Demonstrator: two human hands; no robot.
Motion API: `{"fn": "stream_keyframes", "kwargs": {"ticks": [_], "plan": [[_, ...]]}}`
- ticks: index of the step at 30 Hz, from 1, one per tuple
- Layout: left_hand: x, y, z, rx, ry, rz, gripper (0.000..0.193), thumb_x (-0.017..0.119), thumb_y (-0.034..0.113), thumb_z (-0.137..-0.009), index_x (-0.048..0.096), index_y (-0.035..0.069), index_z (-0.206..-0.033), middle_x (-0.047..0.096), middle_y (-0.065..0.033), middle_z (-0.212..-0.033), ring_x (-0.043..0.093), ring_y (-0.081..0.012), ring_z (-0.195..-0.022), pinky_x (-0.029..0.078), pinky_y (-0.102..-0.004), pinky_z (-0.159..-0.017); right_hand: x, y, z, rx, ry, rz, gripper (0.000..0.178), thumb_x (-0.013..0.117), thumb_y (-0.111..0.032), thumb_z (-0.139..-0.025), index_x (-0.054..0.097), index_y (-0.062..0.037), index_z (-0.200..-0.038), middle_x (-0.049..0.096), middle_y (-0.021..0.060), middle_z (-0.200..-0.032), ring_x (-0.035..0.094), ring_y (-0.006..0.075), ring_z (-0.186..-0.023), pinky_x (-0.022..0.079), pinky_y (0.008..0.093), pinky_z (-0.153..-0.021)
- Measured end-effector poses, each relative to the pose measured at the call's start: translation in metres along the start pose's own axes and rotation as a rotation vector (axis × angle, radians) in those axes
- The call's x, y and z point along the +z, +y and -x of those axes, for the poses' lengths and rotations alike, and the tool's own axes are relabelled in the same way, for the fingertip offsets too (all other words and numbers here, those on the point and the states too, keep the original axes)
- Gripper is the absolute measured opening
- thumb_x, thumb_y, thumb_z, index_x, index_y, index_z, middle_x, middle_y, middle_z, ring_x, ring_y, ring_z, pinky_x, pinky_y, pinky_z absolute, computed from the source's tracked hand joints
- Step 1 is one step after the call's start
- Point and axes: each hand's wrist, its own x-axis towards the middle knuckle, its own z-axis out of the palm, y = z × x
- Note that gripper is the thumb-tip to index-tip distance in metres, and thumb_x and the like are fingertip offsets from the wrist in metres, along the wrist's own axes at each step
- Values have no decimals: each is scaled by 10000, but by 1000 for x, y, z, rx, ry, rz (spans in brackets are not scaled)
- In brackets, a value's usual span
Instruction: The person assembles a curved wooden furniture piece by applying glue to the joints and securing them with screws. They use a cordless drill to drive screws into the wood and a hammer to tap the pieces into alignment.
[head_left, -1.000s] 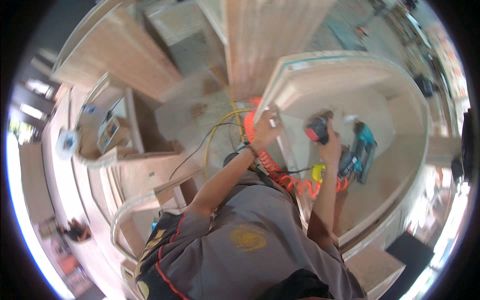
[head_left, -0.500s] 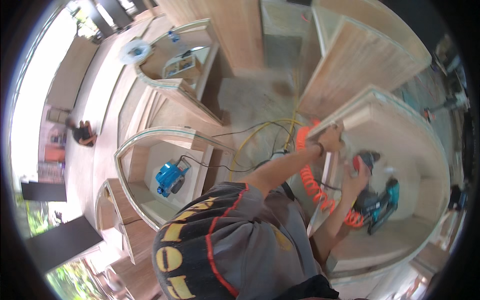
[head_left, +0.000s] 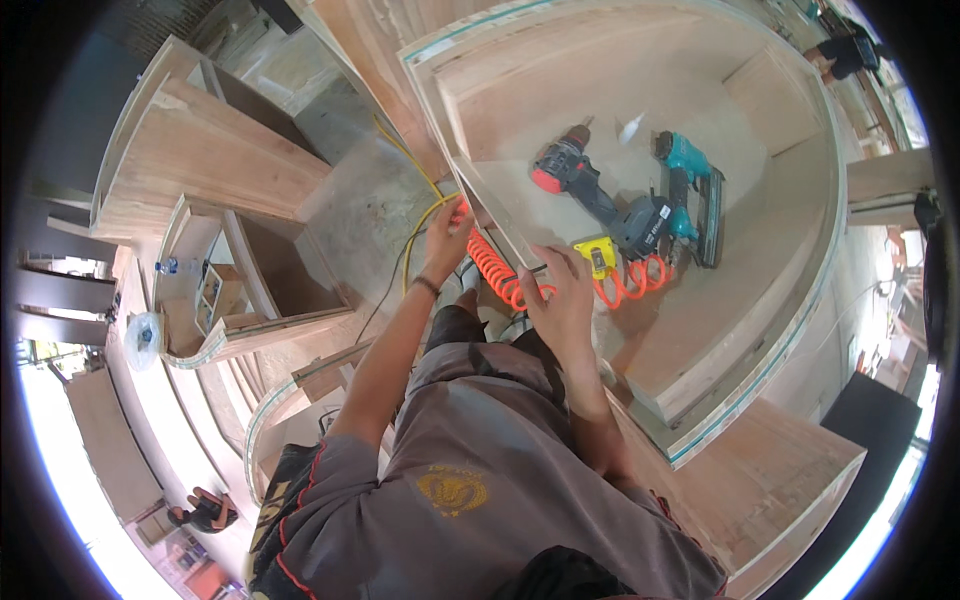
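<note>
Left hand grips the plywood cabinet's front wall edge where the orange coiled air hose crosses; right hand lies spread flat there — steady panel evenly, keep hose clear

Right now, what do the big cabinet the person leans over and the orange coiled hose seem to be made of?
Cabinet: looks like unfinished plywood, pale and matt with faint grain; a light strip runs along its curved front edge, possibly edge banding. Orange coiled hose: seems flexible plastic, smooth and slightly glossy, holding a tight spring coil beside the left hand.
</note>
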Motion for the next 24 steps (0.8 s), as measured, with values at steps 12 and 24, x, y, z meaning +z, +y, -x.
{"fn": "stream_keyframes", "kwargs": {"ticks": [12, 24], "plan": [[-49, -97, 106, -498, -427, -185, 398, 674, 320, -940, 697, 30, -1212, 744, -133, -981, 704, -199, -860, 560, -338, -781, -16, 34, 4, 132, 76, -147, 239, 742, -148, -884, 696, -61, -1102, 676, 83, -884, 622, 277, -849, 503, 394, -743], [-34, -60, 96, -550, -281, 102, 351, 629, 272, -982, 675, 57, -1256, 716, -62, -987, 678, -133, -836, 550, -280, -668, -23, 25, 1, 108, -3, -206, 202, 724, -115, -895, 704, -48, -1085, 687, 83, -849, 621, 244, -740, 492, 371, -684]]}}
